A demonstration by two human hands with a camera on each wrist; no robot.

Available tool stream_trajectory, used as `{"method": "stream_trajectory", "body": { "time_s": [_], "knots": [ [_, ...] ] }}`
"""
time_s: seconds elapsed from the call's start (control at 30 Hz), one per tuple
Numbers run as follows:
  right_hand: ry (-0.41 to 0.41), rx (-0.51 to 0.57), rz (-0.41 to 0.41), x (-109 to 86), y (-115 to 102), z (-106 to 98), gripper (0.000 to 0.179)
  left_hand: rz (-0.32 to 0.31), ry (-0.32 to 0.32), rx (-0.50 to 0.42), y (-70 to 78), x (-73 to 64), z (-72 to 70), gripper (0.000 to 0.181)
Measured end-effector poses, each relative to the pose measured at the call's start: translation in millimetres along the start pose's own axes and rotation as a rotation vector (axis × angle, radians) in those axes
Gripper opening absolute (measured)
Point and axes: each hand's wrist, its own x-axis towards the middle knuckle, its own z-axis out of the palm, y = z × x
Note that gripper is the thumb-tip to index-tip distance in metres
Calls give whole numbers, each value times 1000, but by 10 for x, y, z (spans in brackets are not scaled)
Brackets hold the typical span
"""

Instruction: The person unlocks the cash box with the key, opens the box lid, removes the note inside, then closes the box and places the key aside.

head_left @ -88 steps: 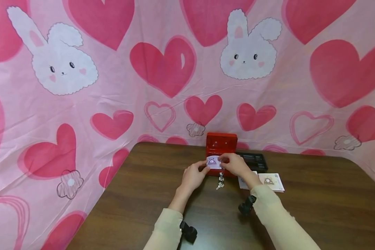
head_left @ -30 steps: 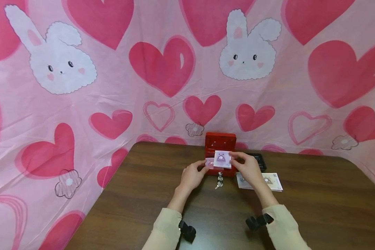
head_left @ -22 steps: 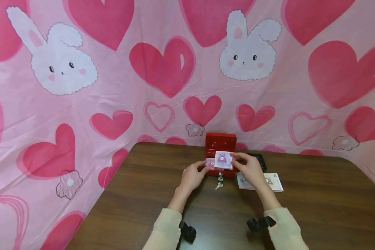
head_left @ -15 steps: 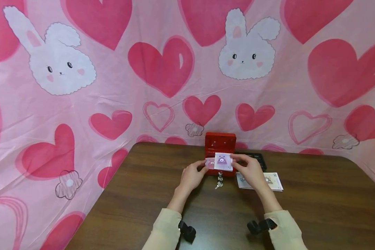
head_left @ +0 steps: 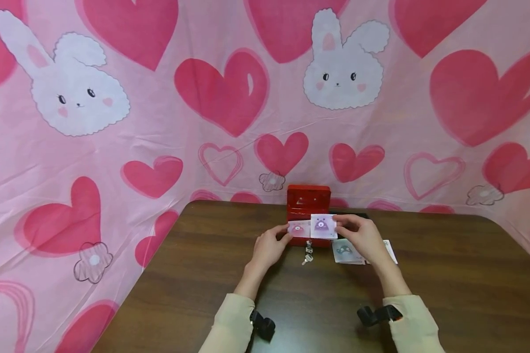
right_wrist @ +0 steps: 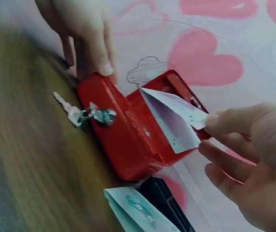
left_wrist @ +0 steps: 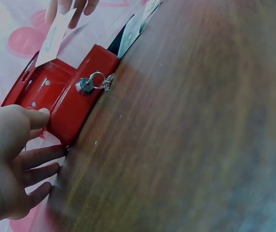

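A red cash box (head_left: pixel 308 197) stands with its lid up near the table's back edge. Keys on a ring (head_left: pixel 308 256) hang from its front lock. My left hand (head_left: pixel 267 247) holds the box's left end, thumb on the rim (left_wrist: pixel 43 112) and lower fingers stretched outside. Between thumb and fingers, my right hand (head_left: pixel 364 240) pinches a purple play banknote (head_left: pixel 324 226) by its right edge, above the box opening. In the right wrist view the paper (right_wrist: pixel 174 104) shows two leaves spread from a fold. A pink banknote (head_left: pixel 298 228) shows just left of the purple one.
More play banknotes, a green one (head_left: pixel 346 251) on the left, lie on the table right of the box, partly behind my right wrist. A black tray (right_wrist: pixel 164 200) sits beside the box, mostly hidden. Behind the wooden table (head_left: pixel 318 299) hangs a pink heart-patterned cloth (head_left: pixel 168 132).
My right hand has drawn the purple banknote to the right, and the pink banknote has come into view beside it. My left hand has stayed at the box's left end.
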Motion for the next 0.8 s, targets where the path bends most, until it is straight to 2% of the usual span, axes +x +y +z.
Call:
{"method": "stream_trajectory", "body": {
  "time_s": [0.1,0.4,0.67,0.8],
  "knots": [
    [-12,-2,-21,-1,1,-52,32,-2,1,-5,4,-1,0,40],
    [-52,-26,-8,-44,11,-201,31,-4,-11,-6,4,8,21,41],
    [-166,-40,7,-74,73,-296,31,-34,-31,-10,-2,24,26,41],
    [-205,-53,6,-90,103,-336,31,-22,-23,-11,-18,27,26,41]
  ]
}}
